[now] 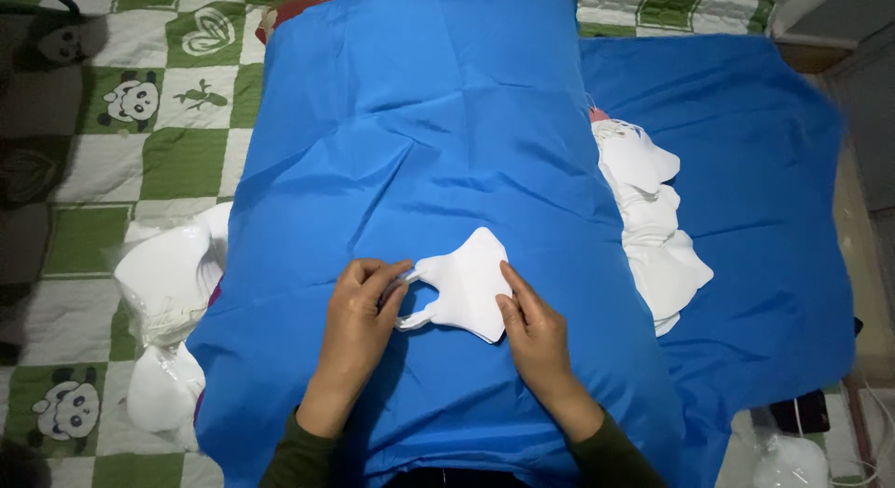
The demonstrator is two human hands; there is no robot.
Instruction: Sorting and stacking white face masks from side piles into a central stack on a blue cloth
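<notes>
A white folded mask (pixel 469 285) lies flat on the blue cloth (pixel 419 134), which is spread over a raised cushion-like bulk on the bed. It is judged to be light, thin and soft, of pliant fabric that would crease or slide easily on the smooth cloth; nothing about it looks fragile, though the thin ear loops could stretch. The loops and the folded edges are judged the best places for it to be taken hold of.

Its peaked corner points away from the person, and the long axis is seen running slantwise, from the loop end at the near left up toward that peak. The ear loop (pixel 411 313) trails off the mask's left side.

The left hand (pixel 359 325) is placed at the mask's left edge, its fingers (pixel 387 274) pinched together on the loop end. The right hand (pixel 533 334) is laid on the mask's right edge, its fingers (pixel 513 292) held close together and pressed flat on the fabric rather than closed around it.

To the right of the mask, a stack of white masks (pixel 653 236) is seen lying on the cloth. To the mask's left, off the cloth, clear plastic bags (pixel 168 283) holding white pieces rest on a green-and-white panda quilt (pixel 121 143).
</notes>
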